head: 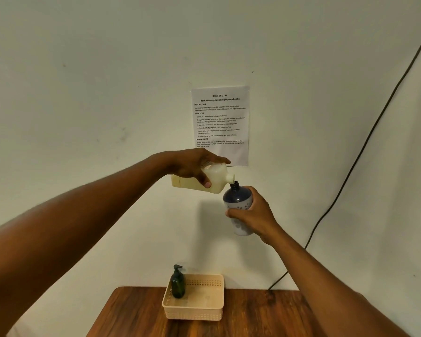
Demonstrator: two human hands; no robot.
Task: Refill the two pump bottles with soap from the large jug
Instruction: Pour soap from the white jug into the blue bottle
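My left hand [192,167] grips the large translucent jug [215,177] of pale yellow soap, tipped on its side high above the table with its spout pointing right. The spout sits right over the open mouth of a dark blue and white bottle [237,205] with no pump on it, which my right hand [252,214] holds upright around its middle. A dark green pump bottle [178,283] with its black pump fitted stands upright in the back left corner of the cream basket [204,310].
The basket rests near the back edge of a wooden table [253,317] against a white wall. A printed task sheet [220,125] is stuck on the wall behind my hands. A black cable [350,173] runs down the wall at the right.
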